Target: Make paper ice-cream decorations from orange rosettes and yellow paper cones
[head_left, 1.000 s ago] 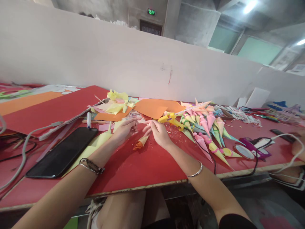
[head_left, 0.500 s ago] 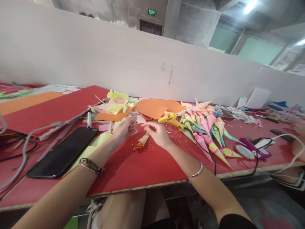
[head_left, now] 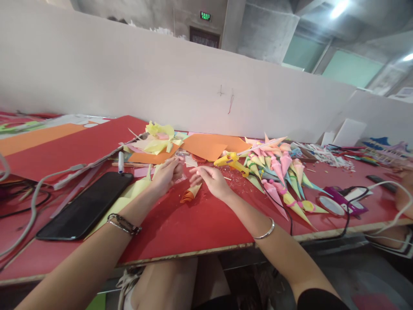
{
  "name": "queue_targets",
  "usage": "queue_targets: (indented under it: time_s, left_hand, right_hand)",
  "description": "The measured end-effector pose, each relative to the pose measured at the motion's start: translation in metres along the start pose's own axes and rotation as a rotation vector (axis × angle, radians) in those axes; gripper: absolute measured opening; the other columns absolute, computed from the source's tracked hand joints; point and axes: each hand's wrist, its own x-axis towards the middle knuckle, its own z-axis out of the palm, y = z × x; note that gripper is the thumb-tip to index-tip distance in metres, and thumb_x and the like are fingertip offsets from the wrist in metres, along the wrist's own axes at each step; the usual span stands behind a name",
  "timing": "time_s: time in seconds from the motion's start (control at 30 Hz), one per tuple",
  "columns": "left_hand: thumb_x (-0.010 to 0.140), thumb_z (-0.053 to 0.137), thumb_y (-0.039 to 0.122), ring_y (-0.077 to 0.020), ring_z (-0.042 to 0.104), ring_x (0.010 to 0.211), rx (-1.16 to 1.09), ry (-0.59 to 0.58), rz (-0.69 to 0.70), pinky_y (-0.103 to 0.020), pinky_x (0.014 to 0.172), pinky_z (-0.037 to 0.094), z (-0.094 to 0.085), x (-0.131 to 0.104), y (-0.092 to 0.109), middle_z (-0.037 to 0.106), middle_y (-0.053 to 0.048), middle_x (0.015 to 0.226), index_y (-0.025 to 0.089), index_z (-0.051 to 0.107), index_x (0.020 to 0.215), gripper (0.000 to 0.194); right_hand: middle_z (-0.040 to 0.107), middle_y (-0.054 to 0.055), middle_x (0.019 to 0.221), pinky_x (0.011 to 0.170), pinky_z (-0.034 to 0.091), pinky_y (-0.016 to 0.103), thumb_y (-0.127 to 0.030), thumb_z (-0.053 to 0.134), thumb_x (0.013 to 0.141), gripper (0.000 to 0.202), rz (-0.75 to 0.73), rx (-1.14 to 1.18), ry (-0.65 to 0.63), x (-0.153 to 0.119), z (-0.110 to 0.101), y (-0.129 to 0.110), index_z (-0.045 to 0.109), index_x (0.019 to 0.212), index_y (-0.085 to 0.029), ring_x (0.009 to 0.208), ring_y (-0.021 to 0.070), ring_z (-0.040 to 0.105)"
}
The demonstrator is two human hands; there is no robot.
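My left hand and my right hand rest on the red table, their fingertips almost meeting above it. Both sets of fingers are curled as if pinching something small, which I cannot make out. An orange paper cone lies on the table just below and between the two hands, touched by neither. A yellow glue gun lies just beyond my right hand. A pile of coloured paper cones spreads out to the right of it.
A black phone lies left of my left forearm on pale yellow paper. Orange sheets and yellow scraps sit behind the hands. Cables and a purple tool lie to the right. Another person's hand is at the right edge.
My right hand's fingers drew back from the left hand, then closed in again and curled. My left hand shifted slightly. The orange cone stayed where it lay.
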Motion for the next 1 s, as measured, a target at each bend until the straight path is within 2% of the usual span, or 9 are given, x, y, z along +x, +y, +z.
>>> queue_targets:
  time_s: [0.07, 0.23, 0.33, 0.43, 0.57, 0.67, 0.73, 0.87, 1.0]
  left_hand:
    - [0.082, 0.044, 0.02, -0.0036, 0.017, 0.036, -0.011, 0.015, 0.014, -0.015, 0.035, 0.016, 0.0005, -0.0002, 0.0006, 0.023, 0.009, 0.045, 0.016, 0.052, 0.071, 0.014]
    - [0.078, 0.048, 0.014, -0.003, 0.027, 0.039, -0.013, 0.016, 0.026, -0.013, 0.038, 0.022, 0.0004, -0.0005, -0.0006, 0.033, 0.007, 0.05, 0.016, 0.055, 0.079, 0.008]
    - [0.077, 0.049, 0.014, -0.0031, 0.028, 0.041, 0.004, -0.01, 0.033, -0.013, 0.039, 0.024, -0.0012, 0.0005, -0.0029, 0.033, 0.007, 0.05, 0.016, 0.055, 0.077, 0.006]
    - [0.076, 0.05, 0.015, -0.003, 0.026, 0.039, 0.014, -0.017, 0.032, -0.013, 0.038, 0.022, -0.0026, 0.0019, -0.0046, 0.031, 0.007, 0.049, 0.015, 0.054, 0.072, 0.006]
    - [0.078, 0.048, 0.016, -0.0033, 0.024, 0.039, 0.01, -0.014, 0.028, -0.012, 0.038, 0.022, -0.0027, 0.0022, -0.0044, 0.026, 0.008, 0.048, 0.014, 0.054, 0.072, 0.008]
    - [0.078, 0.047, 0.015, -0.0032, 0.022, 0.038, 0.014, -0.009, 0.02, -0.013, 0.037, 0.021, -0.0023, 0.0016, -0.0035, 0.024, 0.008, 0.047, 0.014, 0.053, 0.071, 0.009]
    - [0.077, 0.048, 0.015, -0.0032, 0.021, 0.038, 0.03, 0.001, 0.016, -0.013, 0.037, 0.02, -0.0022, 0.0013, -0.0032, 0.024, 0.009, 0.047, 0.014, 0.053, 0.071, 0.008]
    - [0.075, 0.05, 0.015, -0.0034, 0.023, 0.039, 0.057, 0.002, 0.014, -0.013, 0.037, 0.021, -0.0028, 0.0011, -0.0035, 0.026, 0.008, 0.048, 0.015, 0.052, 0.071, 0.005]
    - [0.077, 0.047, 0.016, -0.0036, 0.021, 0.039, 0.081, -0.01, 0.02, -0.013, 0.036, 0.018, -0.0034, 0.0011, -0.0036, 0.024, 0.008, 0.047, 0.015, 0.05, 0.068, 0.01]
  right_hand:
    - [0.06, -0.001, 0.061, 0.057, 0.049, 0.023, -0.034, 0.047, 0.08, 0.022, -0.007, -0.041, 0.001, -0.0001, -0.0003, 0.0003, 0.059, 0.077, -0.017, 0.052, 0.01, 0.06]
    - [0.064, 0.004, 0.09, 0.078, 0.048, 0.027, -0.024, 0.047, 0.079, 0.016, -0.092, -0.053, 0.033, 0.0017, 0.0, 0.0022, 0.06, 0.087, -0.019, 0.082, 0.0123, 0.062]
    - [0.064, 0.002, 0.073, 0.065, 0.051, 0.027, -0.029, 0.043, 0.082, 0.021, 0.015, -0.021, 0.039, 0.0011, -0.0001, 0.0015, 0.06, 0.083, -0.018, 0.065, 0.0119, 0.063]
    - [0.057, -0.002, 0.056, 0.053, 0.048, 0.024, -0.032, 0.053, 0.077, 0.016, 0.037, -0.108, 0.058, -0.0003, -0.0011, 0.0003, 0.059, 0.074, -0.017, 0.049, 0.0101, 0.057]
    - [0.064, 0.002, 0.078, 0.067, 0.049, 0.024, -0.024, 0.049, 0.078, 0.013, -0.034, -0.115, 0.099, 0.0008, -0.0016, 0.0016, 0.059, 0.084, -0.018, 0.069, 0.0105, 0.062]
    - [0.063, 0.001, 0.068, 0.061, 0.05, 0.024, -0.03, 0.04, 0.084, 0.024, 0.024, -0.071, 0.044, 0.0017, -0.0016, 0.0026, 0.06, 0.086, -0.017, 0.059, 0.01, 0.061]
    - [0.062, 0.001, 0.066, 0.062, 0.05, 0.025, -0.032, 0.045, 0.081, 0.022, 0.002, -0.123, 0.051, 0.0018, -0.0018, 0.0022, 0.061, 0.081, -0.017, 0.059, 0.0107, 0.06]
    - [0.063, 0.004, 0.093, 0.077, 0.049, 0.027, -0.022, 0.046, 0.08, 0.018, -0.128, -0.182, 0.131, 0.002, -0.0026, 0.0018, 0.062, 0.089, -0.02, 0.084, 0.0124, 0.061]
    - [0.064, 0.002, 0.074, 0.067, 0.051, 0.027, -0.027, 0.047, 0.08, 0.018, -0.038, -0.121, 0.098, 0.0012, -0.0024, 0.002, 0.062, 0.085, -0.018, 0.066, 0.0121, 0.062]
